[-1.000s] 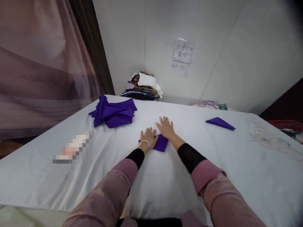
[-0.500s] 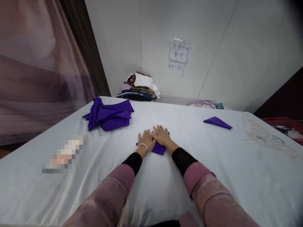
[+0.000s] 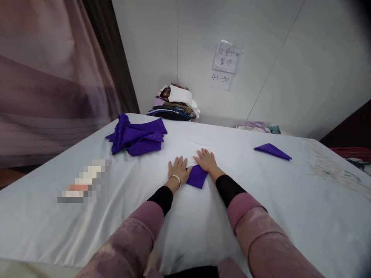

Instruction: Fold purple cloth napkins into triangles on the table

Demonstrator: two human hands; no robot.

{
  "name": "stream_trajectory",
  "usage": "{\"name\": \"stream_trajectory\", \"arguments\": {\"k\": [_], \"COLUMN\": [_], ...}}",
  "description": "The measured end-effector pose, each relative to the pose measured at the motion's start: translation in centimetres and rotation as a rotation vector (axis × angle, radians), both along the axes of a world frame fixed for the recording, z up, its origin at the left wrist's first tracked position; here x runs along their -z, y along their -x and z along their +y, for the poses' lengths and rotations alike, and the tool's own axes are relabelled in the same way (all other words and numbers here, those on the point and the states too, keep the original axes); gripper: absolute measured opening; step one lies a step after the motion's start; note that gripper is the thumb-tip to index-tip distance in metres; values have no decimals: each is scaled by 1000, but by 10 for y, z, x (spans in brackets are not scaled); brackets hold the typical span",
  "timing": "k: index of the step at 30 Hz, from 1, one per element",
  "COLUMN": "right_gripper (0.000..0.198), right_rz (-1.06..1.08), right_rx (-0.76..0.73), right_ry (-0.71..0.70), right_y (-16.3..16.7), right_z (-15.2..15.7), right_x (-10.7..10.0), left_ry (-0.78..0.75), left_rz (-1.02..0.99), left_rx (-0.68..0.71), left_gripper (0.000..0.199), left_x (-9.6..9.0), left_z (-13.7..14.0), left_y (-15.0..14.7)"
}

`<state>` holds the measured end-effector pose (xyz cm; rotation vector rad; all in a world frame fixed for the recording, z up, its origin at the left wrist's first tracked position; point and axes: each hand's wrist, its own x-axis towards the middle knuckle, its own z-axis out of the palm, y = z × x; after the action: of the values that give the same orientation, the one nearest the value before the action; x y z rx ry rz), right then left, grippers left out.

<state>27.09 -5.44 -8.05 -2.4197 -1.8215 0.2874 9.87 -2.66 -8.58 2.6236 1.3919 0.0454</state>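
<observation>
A folded purple napkin lies flat on the white-covered table, partly hidden under both hands. My left hand, with a silver bracelet at the wrist, rests palm down over the napkin's left side, fingers spread. Over its upper right part lies my right hand, also flat with fingers apart. To the far left a loose heap of purple napkins sits crumpled near the table's back edge. Another purple napkin, folded into a narrow triangle, lies apart on the right.
A blurred-out rectangular item lies on the left of the table. Behind the back edge, a stack of folded cloths stands against the wall, with more cloth farther right. A red basket shows beyond the right edge.
My hands have moved apart, the right one away from the left, baring more of the napkin between them. The view has shifted slightly.
</observation>
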Motion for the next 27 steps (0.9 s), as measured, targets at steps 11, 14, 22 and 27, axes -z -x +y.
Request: {"name": "stream_trajectory", "arguments": {"k": [11, 14, 22, 27], "right_gripper": [67, 68, 67, 65], "right_rz": [7, 9, -2, -22], "right_rx": [-7, -12, -17, -20], "right_ry": [10, 1, -11, -44], "right_y": [-2, -1, -3, -1], "right_z": [0, 0, 0, -1], "right_x": [1, 1, 3, 5], "left_ry": [33, 21, -49, -59], "left_rz": [41, 37, -80, -58], "left_rx": [-205, -266, -354, 8], "left_gripper": [59, 56, 53, 54], "left_x": [-3, -2, -24, -17], "left_z": [4, 9, 4, -12], "left_y": [49, 59, 29, -11]}}
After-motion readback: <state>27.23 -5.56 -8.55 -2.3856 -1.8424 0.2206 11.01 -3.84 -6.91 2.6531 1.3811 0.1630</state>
